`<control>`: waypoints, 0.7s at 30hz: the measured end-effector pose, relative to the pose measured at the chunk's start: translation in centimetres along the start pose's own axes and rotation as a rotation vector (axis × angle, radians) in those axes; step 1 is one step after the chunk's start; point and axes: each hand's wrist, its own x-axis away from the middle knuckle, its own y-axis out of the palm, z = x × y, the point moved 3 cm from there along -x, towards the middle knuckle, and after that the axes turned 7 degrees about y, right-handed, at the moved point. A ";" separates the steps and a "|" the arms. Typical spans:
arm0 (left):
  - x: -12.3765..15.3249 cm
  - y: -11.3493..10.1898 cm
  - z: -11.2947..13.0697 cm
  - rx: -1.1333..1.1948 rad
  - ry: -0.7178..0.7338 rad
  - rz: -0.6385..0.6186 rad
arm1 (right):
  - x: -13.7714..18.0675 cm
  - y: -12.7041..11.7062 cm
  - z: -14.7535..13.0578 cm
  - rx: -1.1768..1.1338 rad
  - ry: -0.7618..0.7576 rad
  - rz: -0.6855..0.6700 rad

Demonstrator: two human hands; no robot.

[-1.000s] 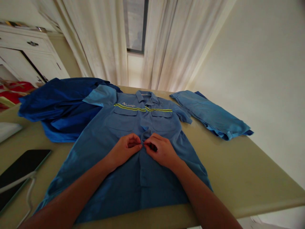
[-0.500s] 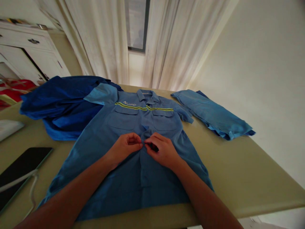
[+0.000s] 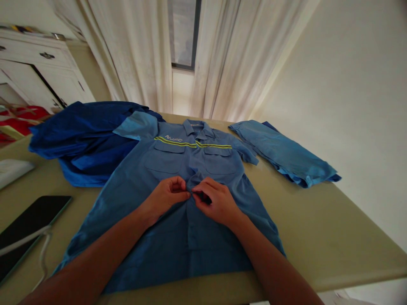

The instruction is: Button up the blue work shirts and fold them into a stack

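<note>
A blue short-sleeved work shirt (image 3: 165, 250) lies front up on the table, collar at the far end, with yellow stripes and white letters across the chest. My left hand (image 3: 167, 197) pinches its front opening at mid-length, thumb against fingertips. Close beside it, my right hand (image 3: 218, 199) pinches the same front edge, the fingertips of both hands almost touching. The cloth is drawn up a little between them. Whatever small part sits between the fingertips, perhaps a button, is hidden.
Dark blue garments (image 3: 92, 140) are heaped at the left. Folded blue clothes (image 3: 282, 152) lie at the right on the table (image 3: 324, 237). A dark tablet-like device (image 3: 32, 228) with a white cable (image 3: 44, 250) and a white object (image 3: 14, 171) are at the left edge.
Both hands stay at the same spot on the shirt front, the fingertips shifting only slightly. The view has moved a touch.
</note>
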 end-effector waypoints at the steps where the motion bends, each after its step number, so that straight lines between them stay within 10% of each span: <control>1: 0.0 0.0 -0.1 0.009 0.004 -0.011 | 0.0 0.0 -0.1 0.019 -0.016 0.003; 21: 0.1 -0.2 0.5 0.001 -0.008 -0.088 | -0.2 0.2 0.2 -0.173 0.145 -0.092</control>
